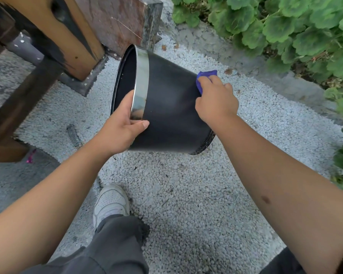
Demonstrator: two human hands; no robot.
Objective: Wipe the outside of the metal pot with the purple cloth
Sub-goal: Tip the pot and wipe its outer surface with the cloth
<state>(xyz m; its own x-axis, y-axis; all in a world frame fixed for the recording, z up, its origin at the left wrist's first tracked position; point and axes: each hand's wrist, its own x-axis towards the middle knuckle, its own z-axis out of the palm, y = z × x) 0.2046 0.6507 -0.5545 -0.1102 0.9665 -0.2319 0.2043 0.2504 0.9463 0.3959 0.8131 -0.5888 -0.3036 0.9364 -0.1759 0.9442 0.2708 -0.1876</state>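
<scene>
Black-sided and tilted above the gravel [186,194], the pot [170,107] is gripped at its rim by the left hand [121,129] while the right hand [216,101] clutches the purple cloth [203,78] against its wall; hard rubbing might twist it loose.

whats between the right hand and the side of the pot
The purple cloth, pressed by the right hand against the pot near its base, in the head view.
</scene>
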